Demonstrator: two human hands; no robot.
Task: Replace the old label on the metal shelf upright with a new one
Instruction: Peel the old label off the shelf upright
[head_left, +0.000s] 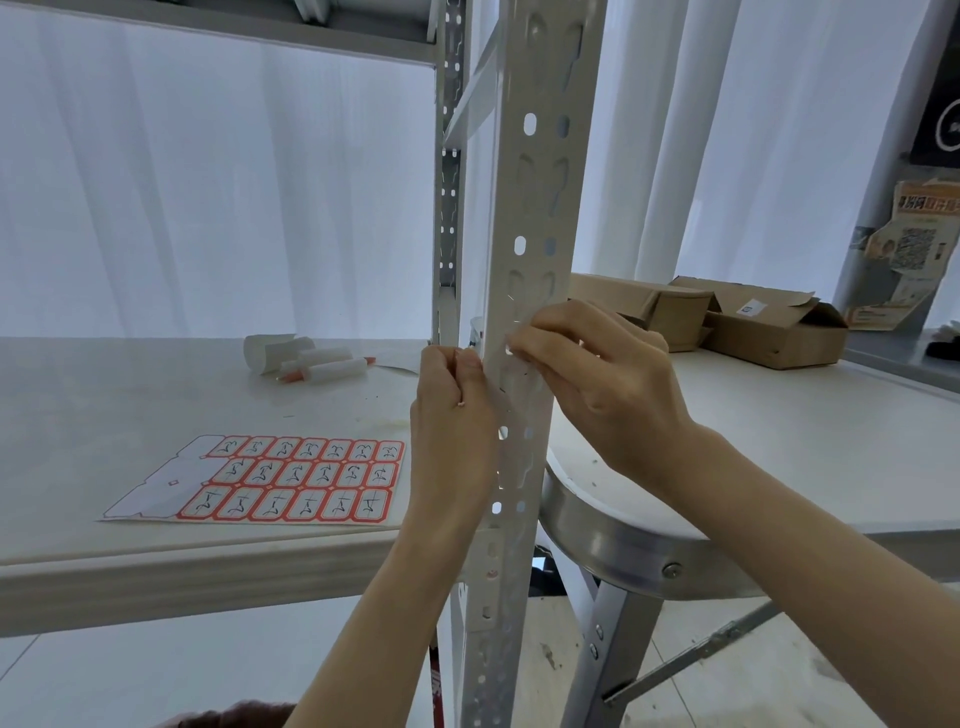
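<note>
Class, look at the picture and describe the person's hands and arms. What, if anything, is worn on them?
Nothing is worn. The left hand and right hand are bare: no gloves, rings or watch show. The left forearm and right forearm are bare too, with no sleeve up to the picture's edge.

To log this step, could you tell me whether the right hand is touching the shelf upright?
Touching. The head view shows the right hand with fingertips pressed on the shelf upright face.

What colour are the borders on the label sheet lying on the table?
Red-orange borders around white labels on the label sheet, clearest in the head view.
</note>
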